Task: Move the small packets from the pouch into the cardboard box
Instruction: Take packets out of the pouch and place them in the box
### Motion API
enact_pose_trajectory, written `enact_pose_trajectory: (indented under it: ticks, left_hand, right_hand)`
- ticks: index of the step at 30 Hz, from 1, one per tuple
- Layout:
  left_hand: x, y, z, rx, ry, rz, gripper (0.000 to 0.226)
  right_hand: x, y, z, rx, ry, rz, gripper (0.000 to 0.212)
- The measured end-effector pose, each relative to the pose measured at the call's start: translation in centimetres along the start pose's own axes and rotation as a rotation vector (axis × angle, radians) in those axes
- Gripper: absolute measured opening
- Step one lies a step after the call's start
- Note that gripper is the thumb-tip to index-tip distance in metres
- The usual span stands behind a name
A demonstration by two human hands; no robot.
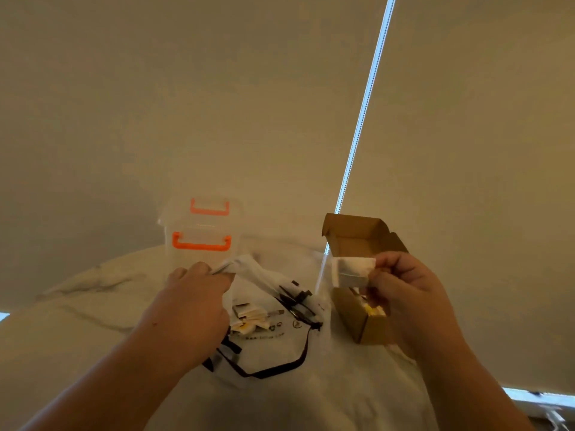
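Note:
A clear plastic pouch (273,309) with black trim and a black strap lies on the white bedding, with several small packets (249,318) showing inside it. My left hand (199,293) pinches the pouch's upper edge and holds it up. My right hand (404,293) grips a small white packet (351,270) just above the open brown cardboard box (354,312). The box stands at the right with its lid (357,234) raised, and yellow and white packets (375,309) lie inside it.
A clear plastic container with orange handles (202,241) stands behind the pouch at the back. Pale roller blinds fill the background, with a bright gap (364,104) running between them. The rumpled white bedding (93,306) covers the whole surface.

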State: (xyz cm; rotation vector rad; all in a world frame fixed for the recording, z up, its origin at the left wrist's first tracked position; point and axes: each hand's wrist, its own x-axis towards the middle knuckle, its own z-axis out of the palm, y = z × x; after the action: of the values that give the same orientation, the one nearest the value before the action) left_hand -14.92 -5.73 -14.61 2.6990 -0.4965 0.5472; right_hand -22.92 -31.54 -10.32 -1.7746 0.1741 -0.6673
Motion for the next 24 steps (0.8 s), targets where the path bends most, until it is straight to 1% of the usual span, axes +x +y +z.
enact_pose_trajectory:
  ticks: [3,5,6,8,12,14,16,20,22,24]
  left_hand:
    - [0.0,-0.1,0.4,0.006,0.0,-0.009,0.057]
    - [0.2,-0.1,0.6,0.037,-0.007,-0.007,0.057]
    - [0.3,-0.2,0.7,0.043,-0.012,-0.006,0.057]
    - [0.4,-0.3,0.8,0.027,-0.022,-0.01,0.057]
    - [0.2,-0.1,1.0,0.0,-0.022,-0.021,0.058]
    - [0.1,0.0,0.9,-0.004,-0.019,-0.024,0.059]
    - [0.1,-0.1,0.9,-0.012,-0.023,-0.02,0.06]
    - [0.1,-0.2,0.8,-0.012,-0.022,-0.021,0.06]
    - [0.1,-0.2,0.9,-0.011,-0.022,-0.017,0.061]
    - [0.0,-0.2,0.9,-0.031,-0.023,-0.025,0.061]
  right_hand:
    - [2.7,3.0,-3.0,-0.222,0.229,-0.07,0.016]
    - [4.1,5.2,-4.5,-0.399,0.321,-0.106,0.011]
    - [4.6,6.3,-5.0,-0.479,0.34,-0.124,0.01]
    - [5.7,8.5,-5.4,-0.624,0.307,-0.127,0.01]
    - [6.9,11.1,-4.8,-0.876,0.075,0.033,0.02]
    - [7.2,11.2,-4.4,-0.89,0.033,0.06,0.025]
    - [7.3,11.2,-4.3,-0.882,0.035,0.064,0.026]
    - [7.0,10.8,-4.4,-0.802,0.122,0.061,0.023]
    - [6.5,10.0,-4.1,-0.758,0.156,-0.016,0.021]
    - [5.6,8.5,-3.3,-0.693,0.164,-0.143,0.02]
